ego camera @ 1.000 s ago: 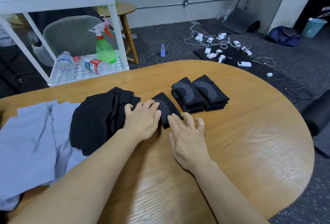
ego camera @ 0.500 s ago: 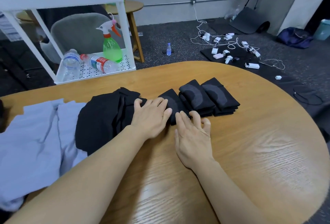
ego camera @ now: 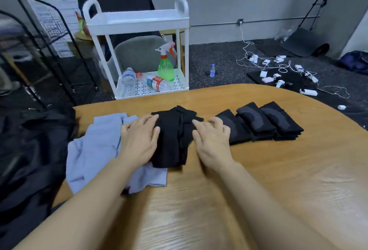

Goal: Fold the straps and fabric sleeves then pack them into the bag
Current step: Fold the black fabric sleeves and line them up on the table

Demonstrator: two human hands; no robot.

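Observation:
A heap of black fabric [ego camera: 173, 136] lies on the wooden table [ego camera: 258, 180], partly over pale blue cloth [ego camera: 95, 150]. My left hand [ego camera: 139, 140] rests flat on the heap's left side, fingers straight. My right hand [ego camera: 213, 140] lies at the heap's right edge, its fingers loosely spread and touching the fabric. To the right sit three folded black sleeves: one [ego camera: 235, 128] beside my right hand, then two with grey patterns [ego camera: 255, 121] [ego camera: 281, 120]. A black bag [ego camera: 29, 160] slumps at the table's left end.
A white trolley [ego camera: 139, 50] with water bottles and a green spray bottle [ego camera: 166, 64] stands behind the table, a grey chair behind it. Chargers and cables [ego camera: 278, 70] litter the dark floor at right. A black wire rack [ego camera: 39, 50] stands at left.
Both hands have left the small folded sleeve and moved left onto the black heap. The view has lifted and swung left, bringing in the bag and the trolley's top shelf.

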